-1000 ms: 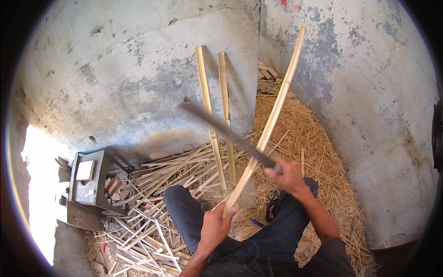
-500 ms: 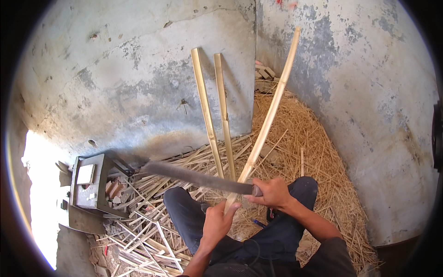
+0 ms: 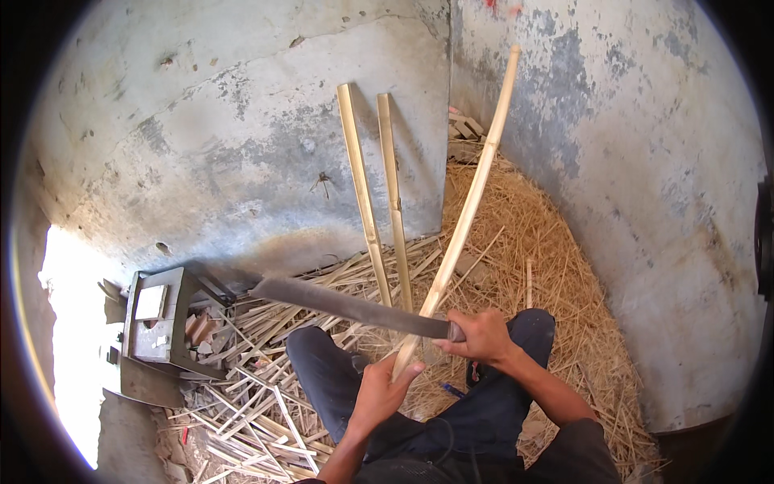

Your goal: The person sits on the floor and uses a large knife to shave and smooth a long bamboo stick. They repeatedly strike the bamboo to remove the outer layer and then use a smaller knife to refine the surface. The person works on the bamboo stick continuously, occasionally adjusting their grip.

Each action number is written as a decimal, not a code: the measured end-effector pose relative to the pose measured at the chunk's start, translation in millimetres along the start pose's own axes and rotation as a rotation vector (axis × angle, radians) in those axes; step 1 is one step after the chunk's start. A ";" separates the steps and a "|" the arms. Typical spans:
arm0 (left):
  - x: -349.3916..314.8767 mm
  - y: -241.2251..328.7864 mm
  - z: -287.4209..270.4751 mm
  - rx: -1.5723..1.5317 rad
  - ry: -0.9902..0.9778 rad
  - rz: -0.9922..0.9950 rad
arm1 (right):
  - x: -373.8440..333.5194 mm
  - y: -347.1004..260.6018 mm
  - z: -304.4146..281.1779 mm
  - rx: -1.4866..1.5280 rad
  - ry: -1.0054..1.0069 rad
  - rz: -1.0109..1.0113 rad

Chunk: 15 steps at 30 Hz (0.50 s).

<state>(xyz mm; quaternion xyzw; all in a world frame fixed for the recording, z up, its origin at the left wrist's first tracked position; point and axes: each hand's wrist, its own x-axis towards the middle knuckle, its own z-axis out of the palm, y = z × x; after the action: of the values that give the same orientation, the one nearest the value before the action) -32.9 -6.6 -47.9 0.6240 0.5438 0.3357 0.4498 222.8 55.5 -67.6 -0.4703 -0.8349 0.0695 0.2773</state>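
Note:
My left hand is closed around the lower end of a long, pale bamboo strip, which slants up and away to the right. In my right hand is the handle of a large knife with a long, dark, broad blade. The blade points left and lies across the bamboo strip just above my left hand; whether it bites into the strip I cannot tell. Two more bamboo strips lean upright against the far wall, their lower parts passing behind the blade.
My bent legs frame the work. Split bamboo pieces litter the floor at left, and a heap of shavings fills the right corner. A dark metal box with rubble stands at left. Peeling walls rise close by.
The knife and my right hand have shifted slightly to the right. The far end of the held bamboo strip has swung a little to the left. The leaning strips stay put.

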 end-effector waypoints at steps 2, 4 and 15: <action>-2.6 0.1 -3.7 -0.001 -0.034 -0.061 | 5.3 17.2 1.2 0.139 0.078 0.130; -6.9 2.8 -11.7 0.061 -0.074 -0.154 | 14.4 36.3 -14.2 0.162 0.042 0.288; -11.6 -3.5 -5.0 0.008 -0.051 -0.094 | 9.8 45.6 3.0 0.111 0.059 0.246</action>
<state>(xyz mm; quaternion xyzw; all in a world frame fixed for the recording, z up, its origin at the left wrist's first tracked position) -40.9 -17.0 -48.5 0.6079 0.5620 0.2962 0.4763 251.3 89.0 -83.4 -0.5547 -0.7575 0.1354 0.3166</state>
